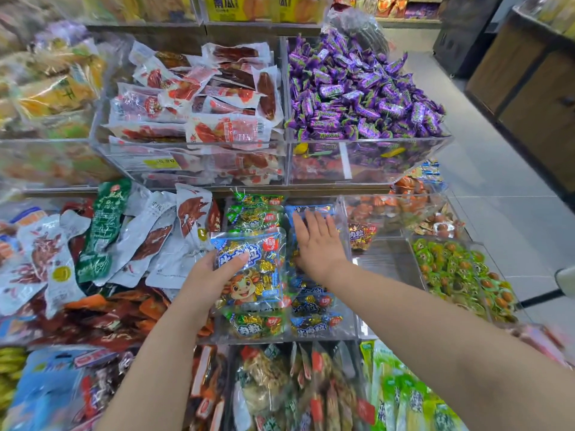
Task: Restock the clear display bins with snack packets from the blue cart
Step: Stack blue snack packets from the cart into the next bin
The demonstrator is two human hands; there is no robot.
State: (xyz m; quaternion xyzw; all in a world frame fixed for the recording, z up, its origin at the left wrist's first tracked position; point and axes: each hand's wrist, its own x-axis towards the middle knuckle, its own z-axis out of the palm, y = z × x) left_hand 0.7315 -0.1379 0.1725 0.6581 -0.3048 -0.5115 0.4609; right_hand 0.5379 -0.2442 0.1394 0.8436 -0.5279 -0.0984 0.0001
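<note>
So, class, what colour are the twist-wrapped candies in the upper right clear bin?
Mainly purple twist-wrapped candies; head view.

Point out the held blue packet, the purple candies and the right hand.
blue packet (250, 283), head view, cartoon front.
purple candies (357, 88), head view, pile's middle.
right hand (317, 242), head view, its back.

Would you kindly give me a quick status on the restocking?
Left hand grips blue snack packet over the bin. Right hand flat on blue packets inside. Nothing else in the way.
</note>
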